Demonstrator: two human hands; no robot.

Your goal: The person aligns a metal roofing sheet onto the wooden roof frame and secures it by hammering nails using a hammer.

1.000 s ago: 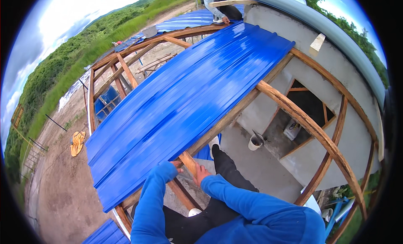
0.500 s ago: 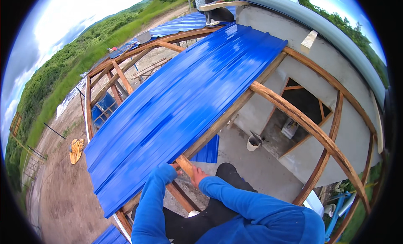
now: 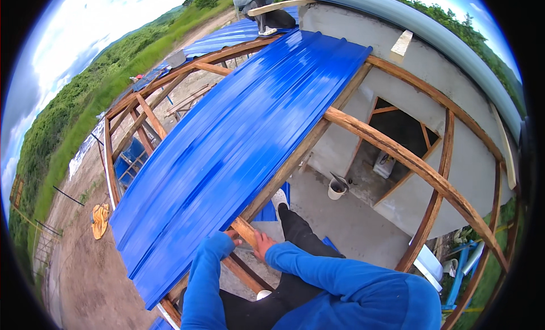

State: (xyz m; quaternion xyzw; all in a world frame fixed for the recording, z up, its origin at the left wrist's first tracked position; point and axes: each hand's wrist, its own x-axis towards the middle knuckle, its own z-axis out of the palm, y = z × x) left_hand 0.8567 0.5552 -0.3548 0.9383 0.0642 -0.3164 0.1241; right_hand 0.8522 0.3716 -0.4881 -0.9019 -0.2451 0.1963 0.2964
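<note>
A short length of wooden beam [image 3: 245,231] juts from under the lower right edge of the blue corrugated roofing sheet [image 3: 227,143]. My right hand [image 3: 263,244] grips its right side, fingers bent over the edge. On its other side my left hand [image 3: 233,237] is closed against the wood, close to the sheet's edge, its fingers partly hidden. The sheet lies sloping across the timber frame. Below my hands, a second timber [image 3: 245,273] runs down between my legs. My blue-sleeved arms reach forward, and one leg stretches out to a pale shoe [image 3: 279,199].
Bare curved rafters [image 3: 392,148] span an open drop on the right. On the floor below stands a white bucket [image 3: 337,188]. A grey wall [image 3: 352,29] rises at the far side. Beside it, another person [image 3: 264,9] crouches on the roof. A loose wood block [image 3: 402,43] sits at the wall.
One leg has stretched forward, bringing its pale shoe into sight beside the sheet's edge. Both hands stay on the beam. The view has shifted slightly, showing more of the other person.
</note>
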